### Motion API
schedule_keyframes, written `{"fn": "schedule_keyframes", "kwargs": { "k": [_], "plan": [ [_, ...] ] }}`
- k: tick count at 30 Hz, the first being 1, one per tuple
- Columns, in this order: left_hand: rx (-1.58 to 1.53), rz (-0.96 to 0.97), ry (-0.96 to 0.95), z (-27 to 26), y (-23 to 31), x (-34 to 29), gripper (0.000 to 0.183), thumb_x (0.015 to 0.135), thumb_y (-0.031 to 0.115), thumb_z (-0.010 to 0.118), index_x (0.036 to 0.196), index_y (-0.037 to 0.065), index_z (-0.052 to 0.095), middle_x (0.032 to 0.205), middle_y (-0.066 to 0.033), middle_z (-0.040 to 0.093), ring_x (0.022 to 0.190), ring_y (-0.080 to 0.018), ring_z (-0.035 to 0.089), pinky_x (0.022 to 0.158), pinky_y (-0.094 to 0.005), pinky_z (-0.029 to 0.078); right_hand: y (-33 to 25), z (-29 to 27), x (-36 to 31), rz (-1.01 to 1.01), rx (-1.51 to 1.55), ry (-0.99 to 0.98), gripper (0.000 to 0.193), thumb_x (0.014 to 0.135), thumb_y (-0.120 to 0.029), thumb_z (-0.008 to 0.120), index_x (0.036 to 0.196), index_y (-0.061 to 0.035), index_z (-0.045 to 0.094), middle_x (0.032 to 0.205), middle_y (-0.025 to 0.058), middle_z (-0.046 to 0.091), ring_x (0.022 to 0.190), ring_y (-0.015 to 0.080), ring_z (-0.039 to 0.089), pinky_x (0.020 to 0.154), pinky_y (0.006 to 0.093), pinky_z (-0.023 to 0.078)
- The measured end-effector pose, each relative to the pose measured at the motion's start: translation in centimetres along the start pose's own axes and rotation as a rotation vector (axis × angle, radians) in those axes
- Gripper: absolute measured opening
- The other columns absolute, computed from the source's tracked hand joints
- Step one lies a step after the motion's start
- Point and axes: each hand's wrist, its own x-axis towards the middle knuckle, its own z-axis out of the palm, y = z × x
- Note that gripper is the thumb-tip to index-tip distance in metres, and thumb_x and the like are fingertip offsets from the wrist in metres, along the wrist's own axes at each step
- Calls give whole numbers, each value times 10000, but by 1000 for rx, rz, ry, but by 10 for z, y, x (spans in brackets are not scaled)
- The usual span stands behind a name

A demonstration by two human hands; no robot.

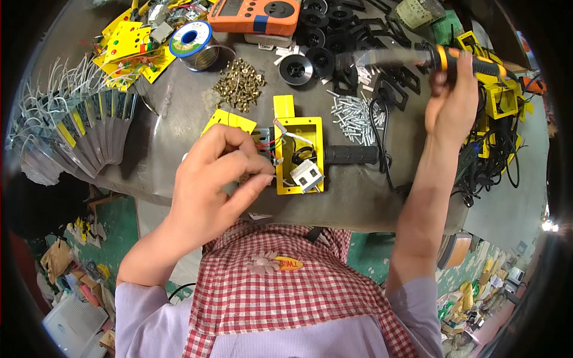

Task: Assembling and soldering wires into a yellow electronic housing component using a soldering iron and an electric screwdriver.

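Observation:
A small yellow open box (319,128) sits in front of me on the table, with colored wires and a white two-slot socket piece (307,175) in it. A ribbed black handle grip (351,155) extends from its right side. My left hand (218,173) is at the box's left edge, thumb and fingers pinched together; what they hold is too small to make out. Partly behind that hand lies a yellow plate (230,122). Raised at the right, my right hand (452,104) is closed around a black-and-yellow-handled screwdriver (443,58), its shaft smeared by motion and pointing left.
Brass screws (239,85) and silver pins (358,118) lie in heaps beyond the box. A solder spool (194,46), an orange multimeter (255,15) and black round parts (296,70) stand farther back. Wired strips (89,128) fan out left; yellow boxes with black cables (501,98) crowd the right.

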Motion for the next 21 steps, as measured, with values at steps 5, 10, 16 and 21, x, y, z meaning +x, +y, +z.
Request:
{"fn": "schedule_keyframes", "kwargs": {
  "k": [5,10,16,21],
  "plan": [
    [-80,-131,-19,9,4,-2,138,728,59,729,859,43,686,909,-71,532,852,-204,539,773,-306,431,-4,0,-63,450,162,-53,253,964,-273,544,923,-27,586,707,-23,551,490,11,404,435,157,318],
    [-71,-126,3,15,2,-1,133,732,66,730,856,41,688,916,-66,516,851,-200,521,765,-307,426,6,10,-73,471,104,-127,274,946,-293,556,901,-24,579,643,-42,474,490,9,343,439,166,259],
    [-41,-133,25,19,3,-2,136,725,62,733,852,45,688,923,-64,512,870,-201,518,772,-312,424,12,13,-69,431,40,-229,267,950,-282,546,894,-25,586,652,-29,482,522,21,366,467,182,273],
    [-22,-131,10,19,4,-2,146,716,51,738,854,50,690,922,-61,505,869,-202,518,776,-315,425,12,16,-66,440,10,-266,260,947,-275,546,893,-25,592,669,-21,496,536,30,383,476,184,271]
  ]
}}
